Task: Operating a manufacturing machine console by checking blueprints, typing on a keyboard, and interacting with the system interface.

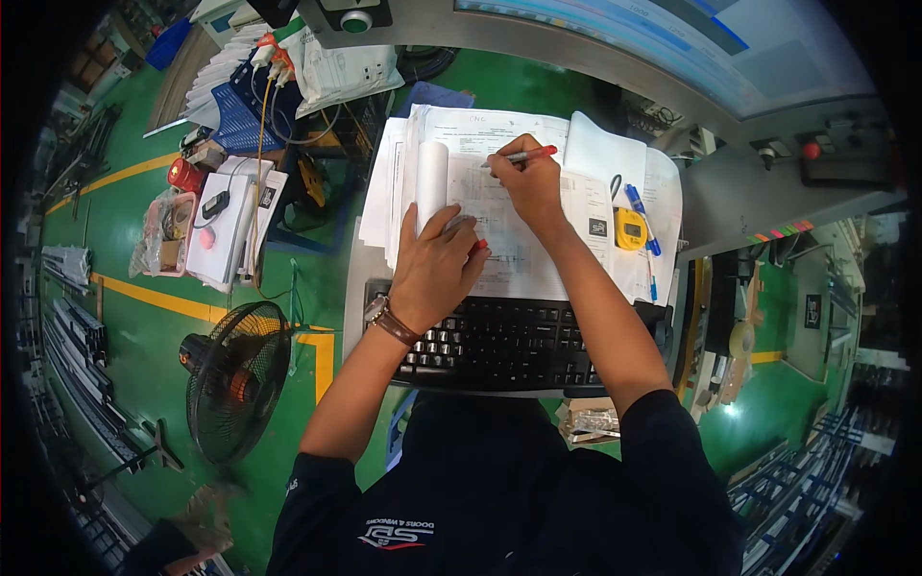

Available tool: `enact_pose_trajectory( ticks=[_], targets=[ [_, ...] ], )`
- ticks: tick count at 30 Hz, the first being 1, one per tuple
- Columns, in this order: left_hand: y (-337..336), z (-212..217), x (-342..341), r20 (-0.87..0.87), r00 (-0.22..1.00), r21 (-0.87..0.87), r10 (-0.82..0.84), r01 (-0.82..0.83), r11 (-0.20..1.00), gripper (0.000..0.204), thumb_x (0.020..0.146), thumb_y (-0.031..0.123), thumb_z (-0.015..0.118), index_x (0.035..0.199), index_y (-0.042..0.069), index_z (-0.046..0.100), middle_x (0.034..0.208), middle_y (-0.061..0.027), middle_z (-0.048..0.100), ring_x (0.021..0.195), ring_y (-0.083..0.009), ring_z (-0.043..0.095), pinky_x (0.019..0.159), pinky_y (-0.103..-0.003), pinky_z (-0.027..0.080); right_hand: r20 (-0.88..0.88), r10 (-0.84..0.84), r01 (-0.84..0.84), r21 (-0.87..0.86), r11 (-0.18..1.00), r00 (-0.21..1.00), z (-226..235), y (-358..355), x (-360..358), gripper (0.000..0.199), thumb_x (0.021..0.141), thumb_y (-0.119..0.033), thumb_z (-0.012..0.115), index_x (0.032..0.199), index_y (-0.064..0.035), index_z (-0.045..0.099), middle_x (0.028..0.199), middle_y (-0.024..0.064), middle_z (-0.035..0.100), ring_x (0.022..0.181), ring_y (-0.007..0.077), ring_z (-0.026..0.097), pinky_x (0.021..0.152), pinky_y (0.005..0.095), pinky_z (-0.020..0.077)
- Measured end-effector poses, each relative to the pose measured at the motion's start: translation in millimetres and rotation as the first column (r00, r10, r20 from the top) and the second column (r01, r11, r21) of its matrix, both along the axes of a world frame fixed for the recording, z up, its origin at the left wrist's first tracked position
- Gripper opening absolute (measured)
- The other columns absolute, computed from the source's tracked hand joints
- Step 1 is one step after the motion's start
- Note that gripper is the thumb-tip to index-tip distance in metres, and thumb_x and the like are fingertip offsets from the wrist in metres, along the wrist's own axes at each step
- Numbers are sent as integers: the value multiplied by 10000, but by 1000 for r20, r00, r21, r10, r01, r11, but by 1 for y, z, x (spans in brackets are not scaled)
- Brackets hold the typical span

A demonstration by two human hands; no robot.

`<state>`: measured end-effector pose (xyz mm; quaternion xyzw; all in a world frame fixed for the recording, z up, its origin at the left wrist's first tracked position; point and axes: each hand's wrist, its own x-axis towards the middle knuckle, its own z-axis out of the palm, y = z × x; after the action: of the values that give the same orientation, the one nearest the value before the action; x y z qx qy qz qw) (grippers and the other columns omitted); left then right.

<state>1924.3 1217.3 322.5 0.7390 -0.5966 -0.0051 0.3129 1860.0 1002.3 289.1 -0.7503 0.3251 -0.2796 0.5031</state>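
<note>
A stack of printed sheets with drawings (504, 259) lies before me, its left page edge curled into a white roll (433, 182). My right hand (530, 187) is closed around a grey marker pen with a red end (526, 155), its tip over the upper middle of the sheet. My left hand (437, 259) rests on the lower left of the sheets, fingertips against the roll. Between its thumb and fingers shows a small red piece (479, 246), which looks like a pen cap. A watch with a brown strap is on my left wrist.
A black keyboard (499, 341) lies below the papers. To their right are a yellow tape measure (630, 229) and blue pens (642, 216). A monitor (663, 38) stands beyond. On the left are a black fan (240, 384) and a stand with papers (229, 226).
</note>
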Motion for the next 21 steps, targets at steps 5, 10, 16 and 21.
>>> enact_pose_trajectory(
  ticks=[5, 10, 16, 21],
  targets=[
    [0, -2, 1, -1, 1000, 6, 0, 0, 1000, 299, 982, 220, 742, 1211, 30, 716, 1030, -51, 795, 1352, -291, 583, 1184, -627, 311, -47, 12, -13, -19, 1000, 999, -7, 3, 1, 210, 907, -200, 814, 948, -30, 696, 787, 76, 748, 712, 136, 696, 673, 312, 556],
    [0, -3, 3, -17, 1000, -2, -5, 5, 1000, 285, 983, 221, 739, 1194, 31, 716, 1047, -55, 790, 1334, -289, 590, 1177, -630, 320, -107, 13, -21, -72, 997, 994, 1, 7, 2, 216, 900, -207, 817, 922, -28, 697, 783, 87, 751, 711, 154, 705, 680, 325, 560],
    [0, -7, 3, -22, 1000, -19, 0, -1, 1000, 291, 978, 227, 737, 1193, 31, 716, 1052, -50, 786, 1325, -287, 594, 1171, -632, 328, -143, 27, -40, -89, 995, 989, 3, 6, 0, 175, 940, -141, 795, 950, -13, 677, 800, 71, 759, 728, 100, 697, 664, 275, 547],
    [1, -6, 2, -27, 1000, -23, 0, -1, 1000, 286, 977, 224, 737, 1187, 32, 716, 1061, -50, 785, 1329, -291, 594, 1173, -634, 328, -10, -26, 25, -83, 996, 1000, -9, 3, 1, 206, 925, -187, 801, 952, -19, 686, 791, 88, 753, 711, 128, 695, 663, 307, 555]
  ],
)
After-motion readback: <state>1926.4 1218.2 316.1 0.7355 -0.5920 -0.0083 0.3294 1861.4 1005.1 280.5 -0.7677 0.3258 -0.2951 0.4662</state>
